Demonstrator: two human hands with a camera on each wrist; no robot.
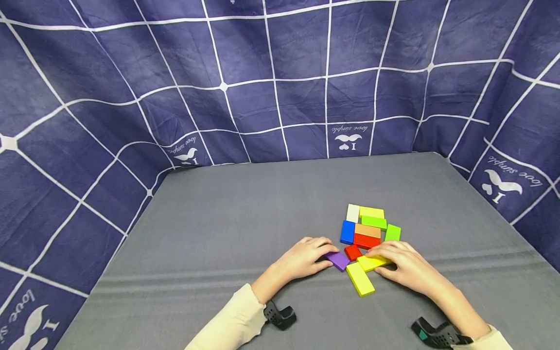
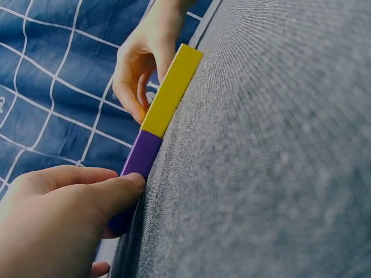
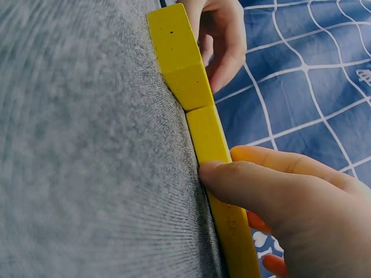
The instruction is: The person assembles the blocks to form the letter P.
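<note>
Pinching a purple block [image 1: 339,261] with left hand [image 1: 308,257], yellow block [image 1: 369,263] with right hand [image 1: 404,266], lower right of frame. Probably lining these up; likely calls for gentle nudging next.

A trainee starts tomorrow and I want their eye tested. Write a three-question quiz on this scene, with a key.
1. What does the left hand pinch?
a) white block
b) purple block
c) red block

2. True or false: the right hand holds a green block.

3. Which block lies just left of the orange block in the head view?

Key:
1. b
2. False; it holds a yellow block.
3. The blue block.
</note>
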